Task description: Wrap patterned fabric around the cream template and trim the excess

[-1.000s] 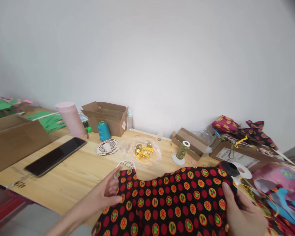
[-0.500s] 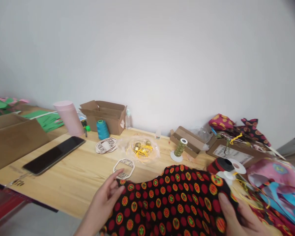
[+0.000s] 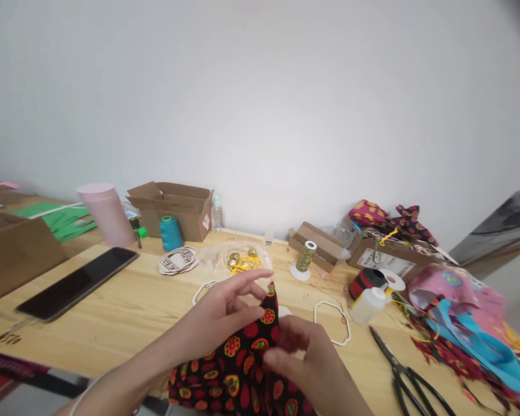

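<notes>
In the head view, my left hand (image 3: 216, 318) and right hand (image 3: 305, 361) nearly meet, fingers and thumbs pinching a raised fold of black cloth (image 3: 238, 370), printed with red dots and flower rounds, which I hold above the table's front edge. The pinch is partly hidden and the cloth runs out of view below. On the wooden table (image 3: 359, 361) lie two pale open frames, one frame (image 3: 198, 297) partly behind my left hand and the other frame (image 3: 348, 329) alone, plus one pair of black scissors (image 3: 405, 375).

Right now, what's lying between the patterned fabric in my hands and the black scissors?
In the head view, a white octagonal frame lies on the wooden table between the fabric and scissors.
</notes>
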`<state>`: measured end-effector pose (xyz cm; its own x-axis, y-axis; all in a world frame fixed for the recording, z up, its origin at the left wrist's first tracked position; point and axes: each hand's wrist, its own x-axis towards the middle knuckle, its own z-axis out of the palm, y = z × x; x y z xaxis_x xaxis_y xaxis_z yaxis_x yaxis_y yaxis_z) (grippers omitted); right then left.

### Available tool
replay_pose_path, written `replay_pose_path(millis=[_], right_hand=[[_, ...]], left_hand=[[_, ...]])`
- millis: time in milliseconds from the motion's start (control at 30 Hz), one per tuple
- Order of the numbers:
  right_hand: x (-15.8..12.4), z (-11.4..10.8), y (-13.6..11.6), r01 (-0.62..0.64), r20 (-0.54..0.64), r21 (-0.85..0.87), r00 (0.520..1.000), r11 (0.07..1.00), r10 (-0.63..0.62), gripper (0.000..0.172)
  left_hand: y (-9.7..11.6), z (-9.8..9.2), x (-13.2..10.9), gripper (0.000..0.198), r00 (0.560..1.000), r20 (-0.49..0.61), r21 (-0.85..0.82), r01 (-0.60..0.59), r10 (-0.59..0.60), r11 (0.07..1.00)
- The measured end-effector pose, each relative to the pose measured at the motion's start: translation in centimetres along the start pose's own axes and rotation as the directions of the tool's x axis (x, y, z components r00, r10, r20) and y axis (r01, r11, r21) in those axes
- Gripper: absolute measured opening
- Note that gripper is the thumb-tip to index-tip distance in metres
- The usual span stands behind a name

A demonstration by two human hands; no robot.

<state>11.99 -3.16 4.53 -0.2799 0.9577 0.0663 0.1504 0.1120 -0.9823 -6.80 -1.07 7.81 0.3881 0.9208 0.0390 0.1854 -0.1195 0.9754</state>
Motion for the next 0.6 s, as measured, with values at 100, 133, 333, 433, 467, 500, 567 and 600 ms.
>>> replay_pose_path(millis=[100, 133, 333, 433, 467, 500, 567, 600], right_hand=[[0.6, 0.0, 0.5, -0.097, -0.157, 0.162, 0.98, 0.982, 0.122, 0.028], [0.5, -0.4, 0.8, -0.075, -0.238, 0.205, 0.963, 0.976, 0.124, 0.027], [-1.3, -3.0, 1.4, 0.037, -0.422, 0.245, 0.904, 0.969, 0.072, 0.02], [-2.1, -2.6, 0.6, 0.008, -0.37, 0.307, 0.922, 0.952, 0.111, 0.018], [-2.4, -2.3, 0.4, -0.009, -0.363, 0.33, 0.922, 0.944, 0.135, 0.018], [-2.6, -1.9, 0.1, -0.019, -0.368, 0.352, 0.917, 0.936, 0.157, 0.019], [-3.0, -1.3, 0.1, -0.01, -0.408, 0.394, 0.894, 0.919, 0.185, 0.023], [-3.2, -1.0, 0.4, 0.0, -0.433, 0.409, 0.88, 0.912, 0.194, 0.025]], left_hand=[[-1.6, 0.2, 0.0, 0.069, 0.996, 0.067, 0.089, 0.045, -0.051, 0.995], [-2.5, 0.0, -0.4, 0.065, 0.992, 0.095, 0.118, 0.071, -0.083, 0.99], [-6.3, -1.0, -3.7, 0.019, 0.967, 0.112, -0.188, 0.249, -0.231, 0.95], [-5.3, -1.6, -5.0, 0.024, 0.92, -0.097, -0.445, 0.301, -0.379, 0.844], [-4.6, -1.9, -5.3, 0.025, 0.906, -0.151, -0.468, 0.287, -0.396, 0.836], [-3.7, -2.4, -5.5, 0.025, 0.9, -0.205, -0.441, 0.265, -0.384, 0.857], [-1.9, -3.5, -5.3, 0.019, 0.927, -0.311, -0.182, 0.159, -0.21, 0.97], [-1.2, -4.0, -4.9, 0.017, 0.939, -0.323, 0.025, 0.128, -0.113, 0.991]])
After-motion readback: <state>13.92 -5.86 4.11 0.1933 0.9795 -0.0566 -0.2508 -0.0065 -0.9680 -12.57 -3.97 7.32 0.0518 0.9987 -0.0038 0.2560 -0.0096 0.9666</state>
